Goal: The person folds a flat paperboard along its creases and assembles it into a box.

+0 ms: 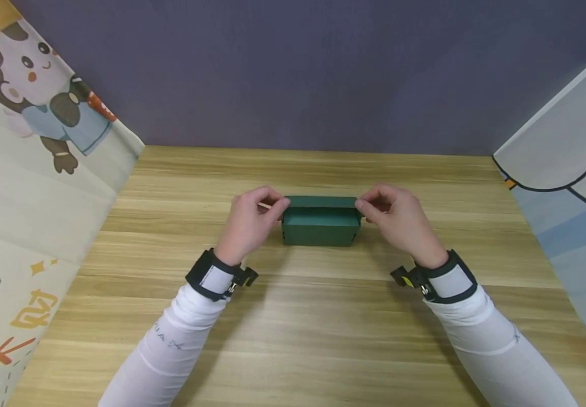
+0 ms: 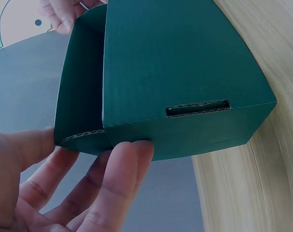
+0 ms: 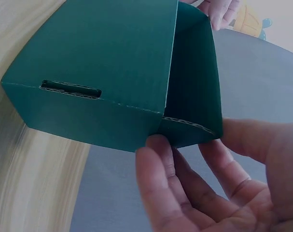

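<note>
A small green cardboard box (image 1: 318, 234) stands on the wooden table, its lid (image 1: 322, 202) partly raised along one long side. My left hand (image 1: 252, 220) holds the lid's left corner, thumb on the panel and fingers curled by the side flap. At the opposite end my right hand (image 1: 396, 217) pinches the right corner the same way. Both wrist views show a dark gap between lid and box body. A narrow slot (image 2: 198, 109) is cut along the box edge in the left wrist view, and a matching slot (image 3: 71, 90) shows in the right. The box's inside is hidden in shadow.
The wood-grain table (image 1: 323, 328) stretches out around the box. Behind it rises a dark blue-grey panel (image 1: 318, 73). Printed cloths with cartoon figures hang at the left (image 1: 84, 215) and right (image 1: 552, 147). Each wrist wears a black strap with a small camera.
</note>
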The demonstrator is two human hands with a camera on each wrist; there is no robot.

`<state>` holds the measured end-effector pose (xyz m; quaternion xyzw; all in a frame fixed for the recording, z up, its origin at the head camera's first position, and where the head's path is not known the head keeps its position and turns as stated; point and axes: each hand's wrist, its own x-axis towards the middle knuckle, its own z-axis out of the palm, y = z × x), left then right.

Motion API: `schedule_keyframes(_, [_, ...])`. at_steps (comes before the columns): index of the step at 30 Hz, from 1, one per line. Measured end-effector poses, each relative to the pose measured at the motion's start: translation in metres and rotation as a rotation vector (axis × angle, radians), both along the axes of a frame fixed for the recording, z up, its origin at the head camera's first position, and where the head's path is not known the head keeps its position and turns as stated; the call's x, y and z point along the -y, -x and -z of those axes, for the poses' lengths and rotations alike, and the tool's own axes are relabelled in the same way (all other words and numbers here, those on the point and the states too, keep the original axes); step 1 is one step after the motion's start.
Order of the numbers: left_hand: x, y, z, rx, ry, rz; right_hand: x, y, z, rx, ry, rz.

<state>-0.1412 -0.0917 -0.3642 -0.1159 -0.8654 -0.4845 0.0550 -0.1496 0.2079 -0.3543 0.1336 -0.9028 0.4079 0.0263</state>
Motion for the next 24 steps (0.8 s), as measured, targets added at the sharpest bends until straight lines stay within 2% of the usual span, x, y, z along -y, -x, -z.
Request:
schedule_keyframes(5, [0.004, 0.0, -0.001, 0.062, 0.035, 0.009, -0.002, 0.0, 0.001, 0.039, -0.007, -0.011])
schedule_keyframes(13, [0.01, 0.001, -0.001, 0.173, 0.088, 0.003, -0.005, -0.002, -0.001, 0.177, 0.004, -0.021])
schedule_keyframes(24, [0.014, 0.003, 0.004, 0.222, 0.1, 0.01, -0.008, -0.002, 0.006, 0.254, 0.012, -0.032])
